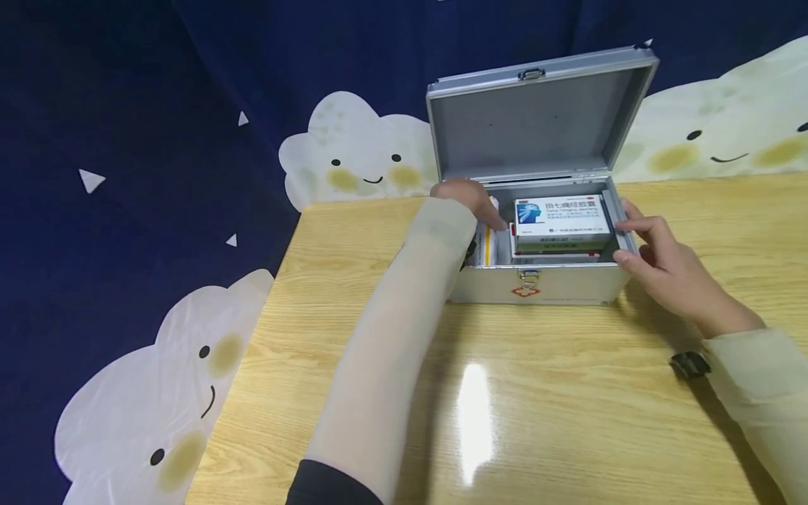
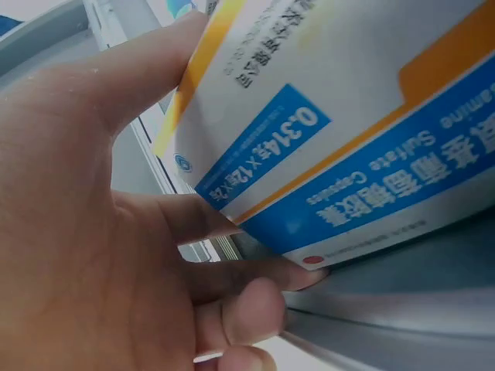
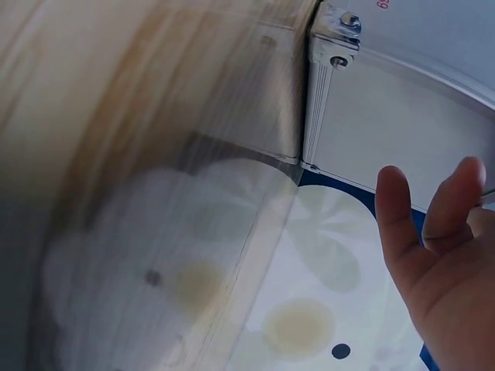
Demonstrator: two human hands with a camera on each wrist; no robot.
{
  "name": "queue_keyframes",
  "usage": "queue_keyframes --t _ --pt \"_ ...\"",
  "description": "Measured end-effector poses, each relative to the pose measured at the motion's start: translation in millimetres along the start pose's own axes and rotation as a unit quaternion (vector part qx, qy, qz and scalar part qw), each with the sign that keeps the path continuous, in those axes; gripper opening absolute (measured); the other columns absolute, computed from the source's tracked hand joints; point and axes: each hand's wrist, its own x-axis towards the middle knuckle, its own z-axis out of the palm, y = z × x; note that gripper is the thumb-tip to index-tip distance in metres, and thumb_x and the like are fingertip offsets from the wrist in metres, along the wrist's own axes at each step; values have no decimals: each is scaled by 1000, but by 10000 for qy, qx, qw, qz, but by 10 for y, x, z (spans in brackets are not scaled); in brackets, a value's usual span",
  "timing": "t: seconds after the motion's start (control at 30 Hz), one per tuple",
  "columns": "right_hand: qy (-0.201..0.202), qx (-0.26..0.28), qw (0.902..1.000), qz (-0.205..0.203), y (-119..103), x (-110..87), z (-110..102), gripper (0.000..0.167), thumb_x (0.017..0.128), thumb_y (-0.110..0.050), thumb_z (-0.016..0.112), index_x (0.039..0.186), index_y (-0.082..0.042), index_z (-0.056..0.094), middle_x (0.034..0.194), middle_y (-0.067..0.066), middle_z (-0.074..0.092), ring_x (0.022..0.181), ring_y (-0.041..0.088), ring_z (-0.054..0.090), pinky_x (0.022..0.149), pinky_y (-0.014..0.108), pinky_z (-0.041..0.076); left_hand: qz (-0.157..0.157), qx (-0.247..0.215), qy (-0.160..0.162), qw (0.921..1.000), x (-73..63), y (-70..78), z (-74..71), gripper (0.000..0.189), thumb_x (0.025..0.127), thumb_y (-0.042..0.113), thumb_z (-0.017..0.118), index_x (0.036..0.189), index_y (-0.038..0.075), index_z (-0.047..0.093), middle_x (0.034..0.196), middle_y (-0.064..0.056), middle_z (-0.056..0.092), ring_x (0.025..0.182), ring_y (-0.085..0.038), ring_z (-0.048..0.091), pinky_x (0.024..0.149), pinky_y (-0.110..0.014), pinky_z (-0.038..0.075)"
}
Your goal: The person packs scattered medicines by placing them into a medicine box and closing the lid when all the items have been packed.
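Observation:
My left hand [image 1: 463, 196] reaches into the left end of a silver first-aid case [image 1: 486, 286]. There it pinches a white medicine box [image 2: 325, 147] with blue and orange bands, thumb on one side and fingers around a lower corner in the left wrist view. At the case's right end, my right hand [image 1: 672, 270] has its thumb and forefinger resting on the rim. Two of its fingers [image 3: 394, 209] stand off the side wall in the right wrist view. Beside the left hand's box, a white medicine box [image 1: 562, 214] with a blue head picture lies stacked on other boxes.
The case's lid [image 1: 524, 119] stands raised at the back, before a dark blue curtain [image 1: 353, 42] with cloud faces. Under the case spreads a wood-grain table [image 1: 555, 393], its left edge running diagonally. A small black object [image 1: 690, 365] is at the right cuff.

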Motion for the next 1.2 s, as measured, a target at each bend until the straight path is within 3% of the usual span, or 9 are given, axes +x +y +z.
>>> queue_keyframes --t 0.17,0.27,0.43,0.57,0.73,0.87,0.97,1.1,1.2 --pt "-146 81 9998 73 -3 36 21 48 103 -26 51 144 -10 31 167 -13 8 150 43 22 122 34 28 -187 -262 109 9994 -32 -34 41 57 86 66 62 130 30 62 139 9 58 123 -7 52 107 -23 42" --pt "-208 -2 9997 92 -5 53 35 48 103 -27 51 143 -9 31 168 -8 8 145 50 28 108 68 31 -267 -424 52 9987 -33 -41 56 57 85 64 64 131 30 62 140 9 57 124 -7 51 108 -22 41" --pt "-45 -435 9990 60 -17 45 23 46 102 -28 54 140 -12 36 167 -2 16 99 28 57 85 15 42 -347 -718 -110 9968 -10 -46 62 59 85 63 65 133 30 61 143 8 55 125 -7 52 105 -21 44" --pt "12 -517 9986 -56 -31 49 17 45 100 -28 56 139 -13 38 166 3 22 69 10 36 63 22 28 -497 -935 -127 9943 -3 -64 70 54 84 58 69 129 30 64 138 9 58 120 -7 54 102 -21 47" --pt "10 -510 9987 -26 -37 44 -6 44 100 -27 56 138 -12 38 166 3 21 70 12 38 63 23 29 -189 -656 -66 9976 -15 -78 62 38 88 47 70 122 30 69 130 9 64 117 -8 57 103 -24 47" --pt "-71 -327 9994 33 -43 49 -41 46 101 -27 54 139 -10 36 167 -4 15 107 34 59 95 37 50 24 -476 58 9988 -27 -84 49 36 91 43 68 123 28 68 128 9 65 116 -9 58 103 -26 47" --pt "-116 -194 9997 58 -41 57 -63 47 102 -27 53 142 -11 34 167 -7 12 133 53 43 110 46 43 -13 -450 129 9989 -37 -79 41 37 92 43 66 124 26 67 127 8 65 114 -10 57 102 -26 47" --pt "-12 -309 9995 49 -12 37 -67 47 101 -27 54 141 -12 36 167 -4 16 120 42 55 93 7 40 -63 -391 44 9992 -44 -59 23 38 94 45 62 127 25 65 127 8 63 111 -10 56 102 -25 47" --pt "18 -322 9995 79 -1 14 -54 47 101 -28 55 140 -10 36 167 -4 16 113 41 54 91 6 38 -79 -315 -54 9995 -41 -42 12 40 95 46 59 129 25 64 128 9 63 112 -10 56 102 -25 47"
